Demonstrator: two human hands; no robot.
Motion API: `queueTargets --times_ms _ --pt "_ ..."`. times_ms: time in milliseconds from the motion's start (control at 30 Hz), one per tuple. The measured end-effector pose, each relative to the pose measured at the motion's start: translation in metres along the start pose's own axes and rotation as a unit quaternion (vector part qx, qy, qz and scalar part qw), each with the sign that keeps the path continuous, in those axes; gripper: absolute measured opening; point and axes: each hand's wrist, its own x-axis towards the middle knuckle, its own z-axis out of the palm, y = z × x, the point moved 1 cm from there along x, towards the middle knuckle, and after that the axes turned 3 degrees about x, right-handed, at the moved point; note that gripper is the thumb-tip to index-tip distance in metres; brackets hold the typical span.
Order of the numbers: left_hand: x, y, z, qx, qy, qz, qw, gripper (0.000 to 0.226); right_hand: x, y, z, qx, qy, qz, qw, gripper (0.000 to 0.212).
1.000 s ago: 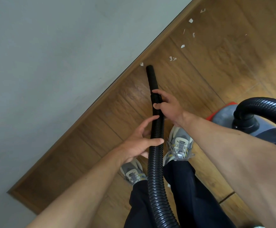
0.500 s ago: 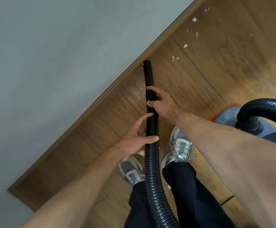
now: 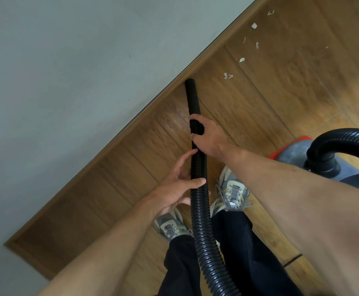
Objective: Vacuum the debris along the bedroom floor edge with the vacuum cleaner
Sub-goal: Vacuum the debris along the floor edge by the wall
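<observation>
Left hand [image 3: 174, 189]: we held the hose [image 3: 200, 210] loosely, thumb across it.
Nozzle [image 3: 192, 97]: tip lay at the skirting [image 3: 153, 107].
Right hand [image 3: 208, 137]: we gripped the hose behind the nozzle.
Debris [image 3: 227, 75]: scraps lay right of the tip, apart.
Vacuum [image 3: 296, 154]: far right.

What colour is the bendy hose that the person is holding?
The hose is black, with ribbed rings along it. The head view shows it best.
</observation>
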Motion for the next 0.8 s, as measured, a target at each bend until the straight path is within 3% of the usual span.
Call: queueTargets --times_ms 267,633,800 --pt "0.001 -0.007 0.02 -0.062 -0.026 0.019 0.998 0.079 -0.004 -0.011 -0.019 -0.106 -0.04 0.032 0.993 0.062" --pt "-0.009 -0.015 0.022 -0.035 -0.021 0.027 0.999 0.078 -0.017 -0.002 -0.018 -0.061 -0.022 0.019 0.998 0.059" --pt "-0.001 -0.011 0.017 -0.043 -0.017 0.035 0.998 0.08 -0.009 -0.015 -0.016 -0.093 -0.017 -0.002 0.996 0.061"
